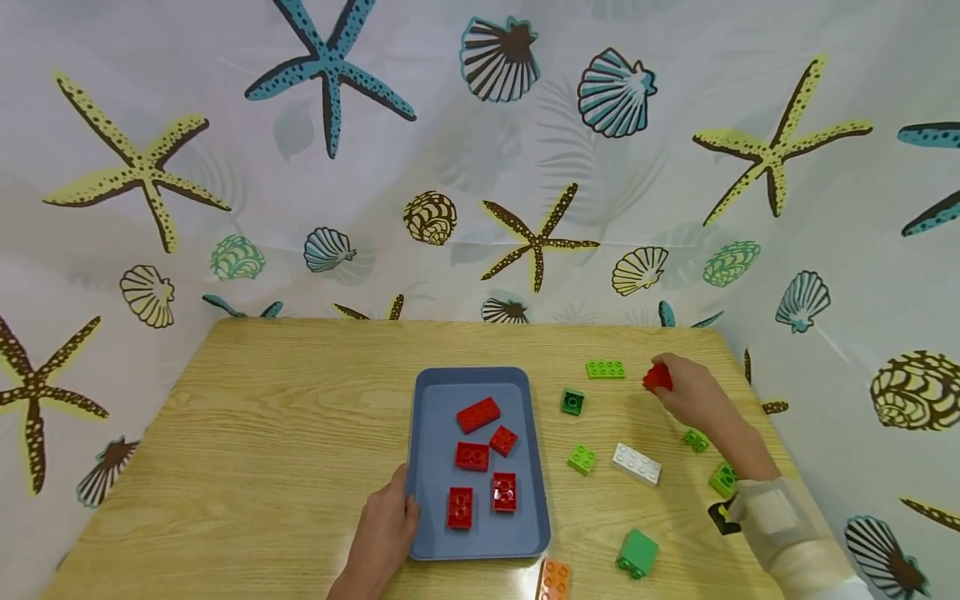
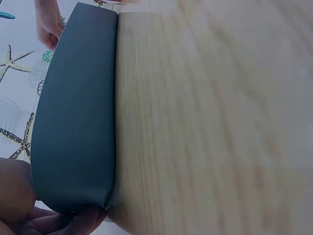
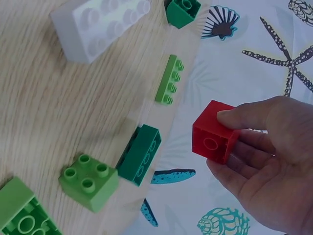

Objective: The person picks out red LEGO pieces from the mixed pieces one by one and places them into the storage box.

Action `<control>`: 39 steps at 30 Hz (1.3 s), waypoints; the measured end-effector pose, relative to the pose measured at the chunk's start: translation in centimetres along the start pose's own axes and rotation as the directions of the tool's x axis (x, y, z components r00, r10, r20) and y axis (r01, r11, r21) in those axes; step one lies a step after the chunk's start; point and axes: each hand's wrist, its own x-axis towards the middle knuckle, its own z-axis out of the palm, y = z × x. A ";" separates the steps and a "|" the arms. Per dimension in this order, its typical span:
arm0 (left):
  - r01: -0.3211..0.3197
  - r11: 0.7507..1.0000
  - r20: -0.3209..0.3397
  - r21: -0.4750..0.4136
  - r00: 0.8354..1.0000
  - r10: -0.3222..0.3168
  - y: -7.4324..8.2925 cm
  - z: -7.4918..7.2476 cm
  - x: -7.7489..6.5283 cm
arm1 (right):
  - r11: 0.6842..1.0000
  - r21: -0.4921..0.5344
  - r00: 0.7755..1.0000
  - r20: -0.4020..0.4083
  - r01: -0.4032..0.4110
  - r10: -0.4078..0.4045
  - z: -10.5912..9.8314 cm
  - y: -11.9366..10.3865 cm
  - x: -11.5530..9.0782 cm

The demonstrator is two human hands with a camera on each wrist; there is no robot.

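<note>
My right hand (image 1: pixel 692 393) pinches a red toy brick (image 3: pixel 215 131) between thumb and fingers, above the table's far right part. The brick's hollow underside shows in the right wrist view. With my left hand (image 1: pixel 384 525) I grip the left wall of a blue-grey tray (image 1: pixel 480 548). In the left wrist view its fingers (image 2: pixel 83 221) curl at the tray's lower edge. Several red bricks lie inside the tray, among them a long one (image 1: pixel 478 414) at the back, a small square one (image 1: pixel 504 440) and an upturned one (image 1: pixel 461 508) near the front.
Right of the tray lie a light green flat brick (image 1: pixel 605 369), a dark green brick (image 1: pixel 572 402), a small green brick (image 1: pixel 582 459), a white brick (image 1: pixel 637 463) and a green block (image 1: pixel 637 553). An orange brick (image 1: pixel 553 578) sits by the tray's front corner. Patterned cloth surrounds the table.
</note>
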 end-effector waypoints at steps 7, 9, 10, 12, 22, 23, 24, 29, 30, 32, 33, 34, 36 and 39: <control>0.004 1.000 0.004 -0.001 1.000 -0.004 0.1 -0.1 0.0 | 1.000 0.003 1.000 0.007 0.028 -0.028 0.2 -1.8 0.4; 0.006 1.000 0.005 0.003 1.000 -0.006 0.1 -0.1 0.0 | 0.999 0.007 0.999 0.009 0.035 -0.035 0.3 -2.4 0.5; 0.007 1.000 0.008 0.003 1.000 -0.007 0.1 -0.1 0.0 | 0.999 0.009 0.999 0.010 0.039 -0.039 0.4 -2.7 0.5; 0.007 1.000 0.010 0.004 1.000 -0.007 0.0 -0.1 0.0 | 0.999 0.015 0.999 0.008 0.050 -0.050 0.5 -3.3 0.6; 0.000 1.000 0.002 0.002 1.000 0.000 -0.1 0.0 0.0 | 0.993 0.045 0.993 0.031 0.110 -0.112 1.9 -6.6 1.5; 0.004 1.000 0.005 0.000 1.000 -0.004 -0.1 0.1 0.0 | 0.992 0.042 0.992 0.032 0.119 -0.120 2.1 -6.9 1.6; 0.007 1.000 0.006 -0.002 1.000 -0.007 -0.1 0.1 0.0 | 0.991 0.038 0.991 0.029 0.130 -0.132 2.3 -7.1 1.7; 0.000 1.000 -0.006 -0.007 1.000 0.000 -0.2 0.2 0.0 | 0.984 0.018 0.984 0.002 0.177 -0.177 2.8 -8.2 2.1; -0.004 1.000 -0.012 -0.009 1.000 0.004 -0.2 0.2 0.0 | 0.982 0.019 0.982 0.001 0.187 -0.187 2.9 -8.4 2.1; -0.011 1.000 -0.019 -0.013 1.000 0.011 -0.2 0.2 0.0 | 0.980 0.026 0.981 0.005 0.195 -0.196 3.1 -8.8 2.3; -0.013 1.000 -0.020 -0.014 1.000 0.013 -0.2 0.2 0.0 | 0.979 0.029 0.980 0.007 0.200 -0.201 3.2 -9.0 2.4; -0.013 1.000 -0.021 -0.016 1.000 0.013 -0.2 0.2 0.0 | 0.978 0.033 0.978 0.009 0.206 -0.206 3.3 -9.2 2.4; -0.012 1.000 -0.018 -0.016 1.000 0.012 -0.1 0.2 0.0 | 0.974 0.040 0.974 0.006 0.224 -0.225 3.5 -9.6 2.6; -0.007 1.000 -0.014 -0.014 1.000 0.007 -0.1 0.1 0.0 | 0.968 0.049 0.969 0.006 0.246 -0.246 3.9 -10.4 2.9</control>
